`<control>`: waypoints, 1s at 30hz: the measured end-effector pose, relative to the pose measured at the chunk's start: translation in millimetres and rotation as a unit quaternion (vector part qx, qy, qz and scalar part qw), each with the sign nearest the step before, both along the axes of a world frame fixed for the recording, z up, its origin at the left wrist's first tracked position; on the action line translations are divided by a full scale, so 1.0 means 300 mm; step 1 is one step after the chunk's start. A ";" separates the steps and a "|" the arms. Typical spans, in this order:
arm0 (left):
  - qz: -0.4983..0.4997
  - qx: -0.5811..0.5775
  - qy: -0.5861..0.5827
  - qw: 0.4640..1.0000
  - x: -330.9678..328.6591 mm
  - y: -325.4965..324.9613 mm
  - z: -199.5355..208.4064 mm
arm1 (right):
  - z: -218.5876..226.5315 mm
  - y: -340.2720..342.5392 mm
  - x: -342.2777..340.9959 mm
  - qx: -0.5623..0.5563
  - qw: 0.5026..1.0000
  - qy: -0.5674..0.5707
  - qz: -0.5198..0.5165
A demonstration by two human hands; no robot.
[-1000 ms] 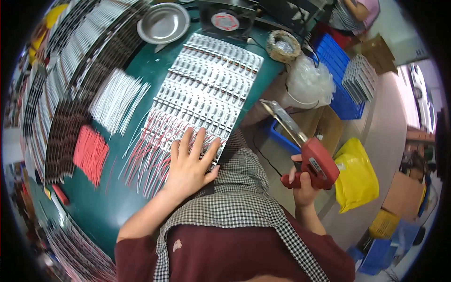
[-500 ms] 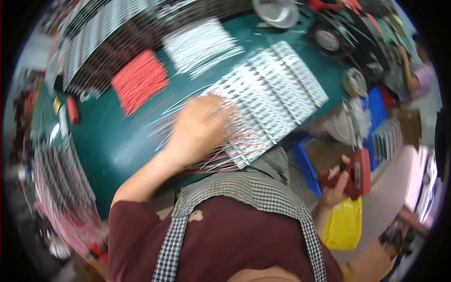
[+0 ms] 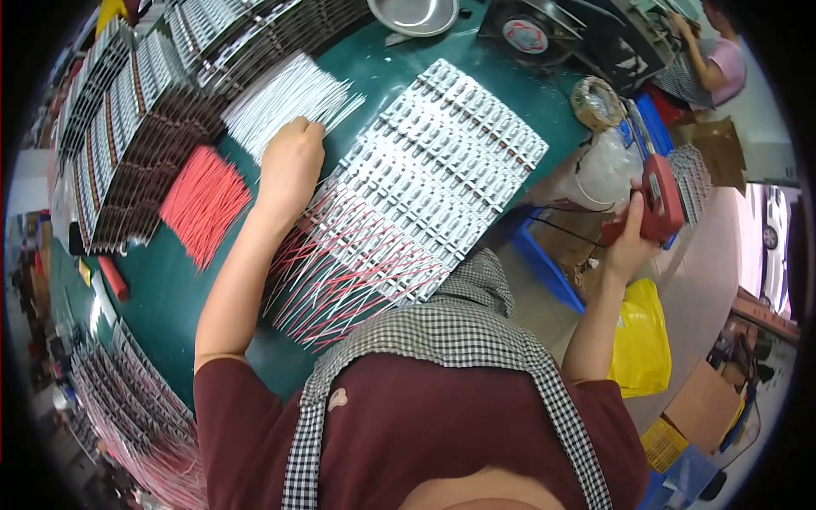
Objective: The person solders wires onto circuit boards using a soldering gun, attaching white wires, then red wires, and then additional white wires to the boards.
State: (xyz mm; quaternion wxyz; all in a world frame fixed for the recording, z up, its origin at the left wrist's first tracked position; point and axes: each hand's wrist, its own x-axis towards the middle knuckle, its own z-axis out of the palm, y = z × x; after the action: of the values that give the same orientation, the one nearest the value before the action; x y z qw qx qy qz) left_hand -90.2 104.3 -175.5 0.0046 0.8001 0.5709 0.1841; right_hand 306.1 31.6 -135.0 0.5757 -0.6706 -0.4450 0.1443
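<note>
My left hand (image 3: pixel 291 166), its fingers curled, lies at the lower right edge of a pile of white wires (image 3: pixel 285 95). Its fingertips are hidden, so whether a wire is pinched in them I cannot see. A pile of short red wires (image 3: pixel 204 206) sits left of my forearm. Close by on the right is a slanted panel of small silvery parts in rows (image 3: pixel 446 170). Red and white wires (image 3: pixel 327 272) stick out from its lower left rows. Off to the right, my right hand (image 3: pixel 631 242) grips a red gun-shaped tool (image 3: pixel 661 200) with a long metal barrel.
Stacks of similar panels (image 3: pixel 127 127) stand at the far left of the green table (image 3: pixel 161 314). More wired panels (image 3: pixel 127 399) lie near left. A metal bowl (image 3: pixel 416 13) and a black machine (image 3: pixel 565 38) are at the back. Another person (image 3: pixel 722 64) sits far right.
My left hand has moved from the panel's wires left and away to the white wire pile. My right hand has lifted the red tool slightly. The view has shifted, and the panel's wires now show.
</note>
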 end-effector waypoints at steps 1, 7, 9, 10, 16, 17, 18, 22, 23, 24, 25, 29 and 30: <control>0.000 0.008 0.011 1.000 -0.001 -0.002 -0.002 | -0.012 -0.008 -0.009 -0.006 1.000 0.007 0.010; 0.021 -0.053 0.034 0.998 -0.041 -0.008 0.007 | -0.065 -0.068 -0.008 0.043 0.997 0.043 0.051; -0.011 -0.059 -0.013 0.998 -0.051 0.007 0.016 | -0.059 -0.078 -0.014 0.041 0.996 0.055 0.054; -0.012 -0.061 -0.011 0.998 -0.048 0.018 0.024 | -0.055 -0.083 -0.016 0.042 0.995 0.063 0.058; -0.037 -0.096 0.108 0.989 0.072 0.078 0.050 | -0.049 -0.107 -0.048 0.054 0.992 0.083 0.075; -0.029 -0.098 0.121 0.987 0.081 0.078 0.051 | -0.046 -0.113 -0.051 0.057 0.991 0.086 0.086; -0.020 -0.100 0.137 0.985 0.087 0.078 0.051 | -0.049 -0.119 -0.056 0.056 0.991 0.089 0.082; -0.059 -0.112 0.105 0.986 0.041 0.107 0.040 | -0.047 -0.137 -0.056 0.082 0.985 0.121 0.094; -0.081 -0.112 0.084 0.987 0.029 0.115 0.044 | -0.047 -0.141 -0.055 0.082 0.984 0.127 0.091; -0.101 -0.112 0.061 0.987 0.024 0.122 0.047 | -0.047 -0.143 -0.048 0.082 0.984 0.128 0.089; -0.103 -0.163 0.045 0.980 0.016 0.138 0.060 | -0.049 -0.143 -0.043 0.077 0.984 0.127 0.094; -0.103 -0.266 0.060 0.957 -0.002 0.191 0.108 | -0.056 -0.145 -0.041 0.072 0.983 0.141 0.091; -0.101 -0.264 0.064 0.957 -0.021 0.211 0.111 | -0.056 -0.146 -0.044 0.075 0.982 0.145 0.092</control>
State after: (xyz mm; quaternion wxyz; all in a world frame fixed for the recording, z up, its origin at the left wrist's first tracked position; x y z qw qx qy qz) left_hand -96.4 167.6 -142.2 0.1975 0.8340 0.5145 -0.0258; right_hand 293.0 -12.3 -151.7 0.6671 -0.5539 -0.4259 0.2585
